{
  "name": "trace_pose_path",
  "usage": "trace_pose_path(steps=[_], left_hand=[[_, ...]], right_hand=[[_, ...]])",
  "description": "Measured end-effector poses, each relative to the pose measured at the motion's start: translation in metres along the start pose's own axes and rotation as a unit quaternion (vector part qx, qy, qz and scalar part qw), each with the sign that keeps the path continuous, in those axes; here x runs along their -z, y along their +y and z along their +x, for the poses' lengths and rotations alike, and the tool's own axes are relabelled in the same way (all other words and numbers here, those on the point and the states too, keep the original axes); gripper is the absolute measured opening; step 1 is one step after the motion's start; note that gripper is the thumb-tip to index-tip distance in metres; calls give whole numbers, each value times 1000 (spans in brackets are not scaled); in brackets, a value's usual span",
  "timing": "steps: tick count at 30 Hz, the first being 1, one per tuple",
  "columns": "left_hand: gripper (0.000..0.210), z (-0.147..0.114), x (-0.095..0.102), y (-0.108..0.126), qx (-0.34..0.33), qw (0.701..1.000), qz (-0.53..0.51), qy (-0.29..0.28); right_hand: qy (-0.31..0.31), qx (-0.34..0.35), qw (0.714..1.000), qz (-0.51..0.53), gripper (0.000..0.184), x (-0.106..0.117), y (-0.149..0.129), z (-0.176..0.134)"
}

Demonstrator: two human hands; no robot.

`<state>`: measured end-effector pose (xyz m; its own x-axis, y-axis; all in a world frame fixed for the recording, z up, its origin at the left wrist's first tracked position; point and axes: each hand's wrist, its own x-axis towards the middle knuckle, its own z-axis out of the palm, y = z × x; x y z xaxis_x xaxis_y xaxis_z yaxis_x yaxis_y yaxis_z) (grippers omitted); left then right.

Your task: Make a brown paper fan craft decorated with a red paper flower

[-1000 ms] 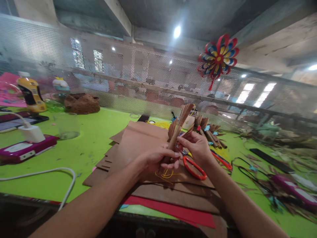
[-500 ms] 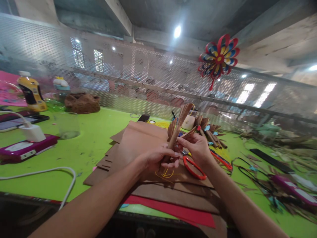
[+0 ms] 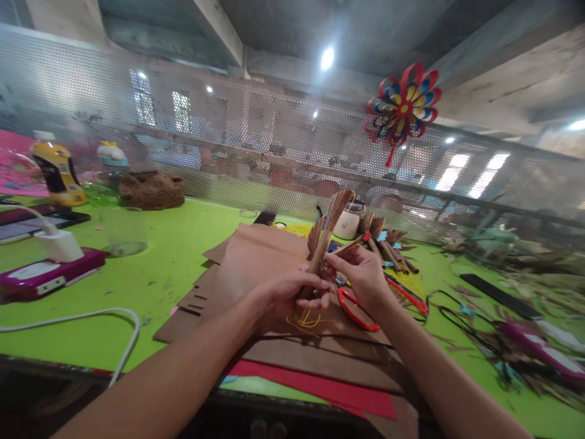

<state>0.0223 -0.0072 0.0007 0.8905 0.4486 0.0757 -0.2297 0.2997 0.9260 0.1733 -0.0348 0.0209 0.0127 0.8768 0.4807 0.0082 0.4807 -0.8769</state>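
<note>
My left hand (image 3: pixel 307 288) is closed round the lower stem of a brown rolled-paper figure (image 3: pixel 329 227) with pleated, fan-like pieces at its top and side. The figure stands nearly upright above a stack of brown paper sheets (image 3: pixel 265 262). With thumb and forefinger, my right hand (image 3: pixel 361 268) pinches the pleated piece on the figure's right side. Yellow thread (image 3: pixel 307 320) dangles below my left hand. Partly behind my right hand lie red-handled scissors (image 3: pixel 359 311) on the sheets.
Similar rolled pieces (image 3: pixel 390 250) lie behind my right hand, near a pale jar (image 3: pixel 348 222). Left are a clear cup (image 3: pixel 122 231), a purple power strip (image 3: pixel 59 271) and a yellow bottle (image 3: pixel 59 174). Red paper (image 3: pixel 315 384) lies under the stack; dry scraps (image 3: pixel 543 286) litter the right.
Almost nothing differs. The figure's top has tipped very slightly left, and both hands keep their holds.
</note>
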Motion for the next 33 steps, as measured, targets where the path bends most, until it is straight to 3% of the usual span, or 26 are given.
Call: trace_pose_path(steps=[16, 25, 33], left_hand=[[12, 0, 1, 2, 11, 1000, 7, 12], [10, -2, -3, 5, -22, 999, 0, 34], [13, -3, -3, 6, -12, 998, 11, 55]], right_hand=[[4, 10, 1000, -1, 19, 0, 2, 0], [-30, -9, 999, -13, 21, 4, 1, 2], [-86, -6, 993, -77, 19, 8, 3, 4]])
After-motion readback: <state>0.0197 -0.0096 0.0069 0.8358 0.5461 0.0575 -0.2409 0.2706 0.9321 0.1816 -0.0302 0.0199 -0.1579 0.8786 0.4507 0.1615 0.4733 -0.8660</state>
